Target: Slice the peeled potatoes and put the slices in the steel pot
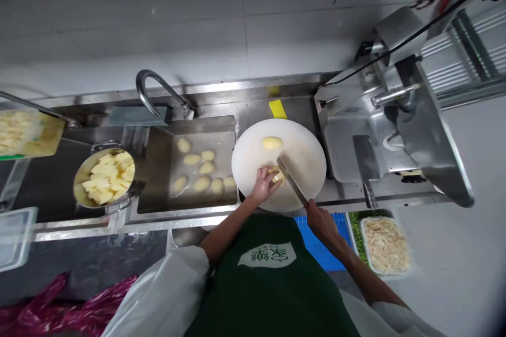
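Note:
On the round white cutting board, my left hand is closed around a peeled potato. My right hand grips the handle of a kitchen knife, whose blade stands close against the right side of that potato. Whether the edge has gone into it I cannot tell. Another whole peeled potato lies farther back on the board. To the left, several peeled potatoes sit in water in the sink.
A pot of cut potato pieces stands left of the sink, under the level of a curved faucet. Behind the board lies a yellow sponge. At right are a metal slicing machine, a cleaver and a tub of pale shreds.

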`<state>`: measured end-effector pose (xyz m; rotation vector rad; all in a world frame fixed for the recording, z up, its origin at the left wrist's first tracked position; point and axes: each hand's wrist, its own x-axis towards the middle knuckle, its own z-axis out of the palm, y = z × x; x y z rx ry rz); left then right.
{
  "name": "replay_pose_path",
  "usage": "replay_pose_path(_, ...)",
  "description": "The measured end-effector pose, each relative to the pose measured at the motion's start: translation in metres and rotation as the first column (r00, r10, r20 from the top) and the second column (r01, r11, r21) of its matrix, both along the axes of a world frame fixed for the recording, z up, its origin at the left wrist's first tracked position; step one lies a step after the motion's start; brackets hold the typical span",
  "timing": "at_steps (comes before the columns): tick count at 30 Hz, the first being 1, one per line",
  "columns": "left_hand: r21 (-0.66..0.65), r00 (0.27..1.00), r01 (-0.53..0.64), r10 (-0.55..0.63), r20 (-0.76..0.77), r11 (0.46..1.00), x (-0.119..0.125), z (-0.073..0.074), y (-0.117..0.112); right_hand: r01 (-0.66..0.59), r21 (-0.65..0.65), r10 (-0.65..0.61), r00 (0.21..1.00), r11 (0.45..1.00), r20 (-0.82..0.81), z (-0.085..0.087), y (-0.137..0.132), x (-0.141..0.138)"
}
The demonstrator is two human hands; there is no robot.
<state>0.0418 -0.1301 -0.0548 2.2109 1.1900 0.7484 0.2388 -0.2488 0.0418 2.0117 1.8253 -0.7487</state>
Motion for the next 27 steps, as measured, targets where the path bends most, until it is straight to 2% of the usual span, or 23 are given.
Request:
replay_pose_path(5,0.063,0.986,0.132,-0.124,-0.116,0.989,0.008,0.007,0.016,-0.038,-0.019,0.039,0.998,0.999,0.053,0.007,0.006,0.008)
replay_pose_path(11,0.097,0.978,0.141,-0.124,-0.166,0.985,0.013,0.011,0.018,-0.067,-0.05,0.069,0.996,0.997,0.05,0.018,0.006,0.018)
replay_pose_path(18,0.096,0.987,0.115,-0.104,-0.119,0.989,0.012,0.005,0.015,-0.049,-0.122,0.052,0.998,0.991,0.018,0.006,0.014,0.015)
replay_pose_path(22,0.068,0.991,0.085,-0.078,-0.104,0.994,0.014,0.0,0.014,-0.073,-0.109,0.073,0.997,0.991,-0.003,0.003,0.014,0.019)
replay_pose_path(27,0.06,0.985,0.116,-0.107,-0.137,0.991,0.016,-0.007,0.011,-0.1,-0.126,0.1,0.995,0.987,-0.004,-0.005,0.01,0.023)
